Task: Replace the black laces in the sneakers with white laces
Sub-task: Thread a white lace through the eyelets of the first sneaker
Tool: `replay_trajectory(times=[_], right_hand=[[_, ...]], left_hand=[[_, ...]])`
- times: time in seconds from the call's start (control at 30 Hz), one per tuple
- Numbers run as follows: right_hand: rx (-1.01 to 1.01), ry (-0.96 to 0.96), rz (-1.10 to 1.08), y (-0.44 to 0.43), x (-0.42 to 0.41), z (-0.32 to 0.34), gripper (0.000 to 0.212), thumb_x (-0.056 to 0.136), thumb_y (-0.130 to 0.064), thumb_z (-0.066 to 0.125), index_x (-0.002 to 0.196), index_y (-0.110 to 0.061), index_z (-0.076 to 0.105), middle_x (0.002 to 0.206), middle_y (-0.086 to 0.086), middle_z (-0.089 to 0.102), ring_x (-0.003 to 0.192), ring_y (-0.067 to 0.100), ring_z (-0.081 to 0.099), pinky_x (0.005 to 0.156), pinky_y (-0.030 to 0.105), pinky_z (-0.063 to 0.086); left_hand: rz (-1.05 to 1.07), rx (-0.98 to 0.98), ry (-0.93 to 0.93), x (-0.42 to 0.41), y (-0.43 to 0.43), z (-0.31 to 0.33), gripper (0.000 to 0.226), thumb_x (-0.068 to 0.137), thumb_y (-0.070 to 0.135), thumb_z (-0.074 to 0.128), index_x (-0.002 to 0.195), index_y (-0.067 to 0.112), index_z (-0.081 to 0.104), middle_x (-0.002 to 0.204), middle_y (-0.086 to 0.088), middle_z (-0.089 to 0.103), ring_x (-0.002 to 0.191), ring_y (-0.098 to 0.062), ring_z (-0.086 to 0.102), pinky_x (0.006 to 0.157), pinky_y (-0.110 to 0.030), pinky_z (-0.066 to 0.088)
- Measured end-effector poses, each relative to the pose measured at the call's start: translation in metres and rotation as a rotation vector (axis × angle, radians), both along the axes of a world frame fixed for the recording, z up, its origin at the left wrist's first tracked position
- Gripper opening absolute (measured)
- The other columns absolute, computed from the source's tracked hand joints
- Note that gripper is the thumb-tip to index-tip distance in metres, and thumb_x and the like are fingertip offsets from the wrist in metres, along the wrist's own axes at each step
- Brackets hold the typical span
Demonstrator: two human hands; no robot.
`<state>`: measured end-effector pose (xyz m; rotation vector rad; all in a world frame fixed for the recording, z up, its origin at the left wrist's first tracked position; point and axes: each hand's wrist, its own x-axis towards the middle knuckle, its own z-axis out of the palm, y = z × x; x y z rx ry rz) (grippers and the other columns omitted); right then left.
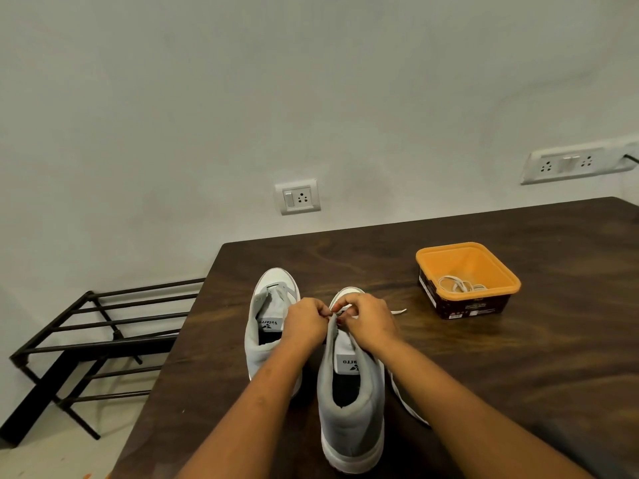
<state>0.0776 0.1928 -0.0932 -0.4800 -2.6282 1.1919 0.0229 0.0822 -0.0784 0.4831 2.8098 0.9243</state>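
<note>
Two grey and white sneakers stand side by side on the dark wooden table [518,357], toes pointing away from me. The left sneaker [268,316] shows no lace in its eyelets. Both my hands work over the front of the right sneaker [351,392]. My left hand [306,323] pinches the upper edge at the eyelets. My right hand [368,321] pinches a white lace there; the lace's free end [397,311] trails onto the table to the right. An orange tub [498,271] at the back right holds another white lace [460,283].
The table's left edge runs diagonally from the wall toward me. A black metal shoe rack [93,344] stands on the floor to the left. Wall sockets [300,197] sit behind the table.
</note>
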Motion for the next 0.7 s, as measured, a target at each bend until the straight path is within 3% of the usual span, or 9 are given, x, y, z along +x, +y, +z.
replay_trajectory(times=[0.1,0.2,0.27,0.33,0.47,0.53,0.6,0.63,0.7], right_hand=[[-0.007,-0.051,0.054,0.005,-0.001,0.003,0.021,0.083,-0.011,0.064,0.090,-0.028,0.074,0.069,-0.009,0.060,0.066,0.007,0.056,0.064,0.022,0.045],[-0.020,-0.082,0.081,0.011,-0.002,0.006,0.019,0.083,-0.013,0.066,0.085,-0.029,0.073,0.067,-0.014,0.059,0.064,0.003,0.055,0.059,0.014,0.041],[-0.026,-0.103,0.108,0.015,-0.003,0.008,0.014,0.082,-0.015,0.070,0.083,-0.029,0.072,0.059,-0.014,0.054,0.060,0.001,0.052,0.059,0.013,0.040],[-0.050,-0.110,0.122,0.018,-0.003,0.009,0.013,0.081,-0.016,0.073,0.082,-0.029,0.072,0.058,-0.014,0.054,0.060,0.000,0.053,0.061,0.014,0.041],[-0.071,-0.141,0.131,0.023,-0.004,0.010,0.019,0.079,-0.015,0.072,0.083,-0.034,0.072,0.064,-0.013,0.060,0.071,0.004,0.058,0.074,0.023,0.051],[-0.057,-0.162,0.141,0.024,-0.004,0.010,0.026,0.079,-0.013,0.069,0.094,-0.034,0.073,0.072,-0.015,0.060,0.082,0.008,0.060,0.080,0.025,0.051],[-0.039,-0.182,0.154,0.025,-0.004,0.009,0.030,0.081,-0.014,0.065,0.100,-0.035,0.073,0.088,-0.012,0.065,0.093,0.010,0.060,0.085,0.026,0.050],[-0.033,-0.192,0.164,0.026,-0.005,0.009,0.030,0.082,-0.014,0.064,0.101,-0.036,0.073,0.098,-0.010,0.067,0.097,0.011,0.060,0.087,0.027,0.050],[-0.014,-0.215,0.188,0.027,-0.005,0.010,0.031,0.084,-0.015,0.062,0.104,-0.037,0.072,0.110,-0.007,0.068,0.102,0.012,0.059,0.089,0.028,0.049]], left_hand=[[-0.042,-0.117,0.066,0.003,0.004,-0.001,0.016,0.090,0.013,0.052,0.097,0.008,0.066,0.109,-0.011,0.066,0.105,-0.027,0.057,0.087,-0.031,0.043],[0.055,-0.033,0.028,0.000,0.004,0.000,0.018,0.092,0.009,0.046,0.101,0.006,0.062,0.111,-0.014,0.063,0.105,-0.029,0.057,0.087,-0.033,0.046],[0.201,0.221,-0.095,-0.006,0.001,0.007,0.018,0.095,0.007,0.039,0.096,0.009,0.057,0.104,-0.016,0.061,0.090,-0.028,0.061,0.080,-0.036,0.053],[0.309,0.652,-0.314,-0.006,-0.002,0.022,0.023,0.098,0.005,0.030,0.086,0.012,0.048,0.096,-0.013,0.061,0.072,-0.019,0.058,0.064,-0.032,0.053],[0.378,1.380,-0.499,-0.003,-0.017,0.054,0.027,0.102,0.006,0.025,0.084,0.014,0.045,0.076,-0.007,0.061,0.067,-0.015,0.059,0.070,-0.027,0.050],[0.362,1.501,-0.527,-0.001,-0.025,0.066,0.031,0.100,0.004,0.026,0.078,0.015,0.044,0.064,-0.002,0.046,0.046,-0.008,0.043,0.048,-0.018,0.040],[0.258,1.233,-0.426,-0.003,-0.030,0.070,0.032,0.097,0.003,0.027,0.075,0.017,0.044,0.062,0.001,0.039,0.039,-0.006,0.031,0.038,-0.018,0.025],[0.167,0.947,-0.284,-0.005,-0.032,0.069,0.031,0.097,0.004,0.029,0.076,0.018,0.047,0.064,0.000,0.041,0.044,-0.008,0.034,0.040,-0.020,0.028],[-0.074,0.302,0.058,-0.004,-0.033,0.062,0.021,0.097,0.011,0.038,0.086,0.017,0.055,0.078,-0.006,0.056,0.065,-0.017,0.051,0.060,-0.028,0.042]])
